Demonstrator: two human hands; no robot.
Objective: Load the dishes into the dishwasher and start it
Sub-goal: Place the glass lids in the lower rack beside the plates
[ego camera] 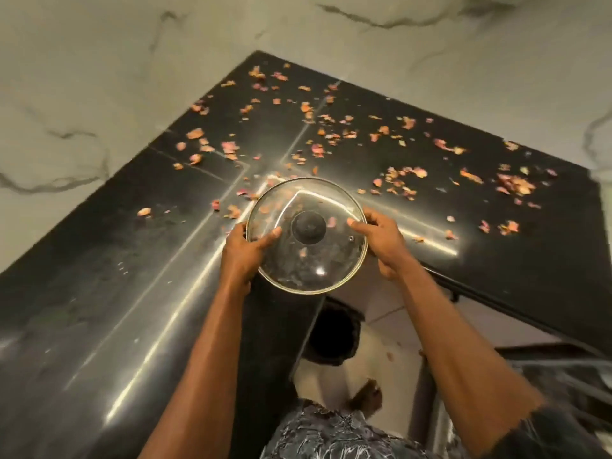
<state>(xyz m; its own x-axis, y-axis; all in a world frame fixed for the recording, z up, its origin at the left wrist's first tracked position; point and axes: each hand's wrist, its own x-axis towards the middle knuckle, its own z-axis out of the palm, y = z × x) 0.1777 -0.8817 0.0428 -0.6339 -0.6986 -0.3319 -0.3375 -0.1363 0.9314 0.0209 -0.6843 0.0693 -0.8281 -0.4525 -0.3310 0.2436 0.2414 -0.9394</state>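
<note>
We read no text, label, brand, number or sign here. The dark knob of the glass lid is too blurred for us to tell whether it bears any marking.
</note>
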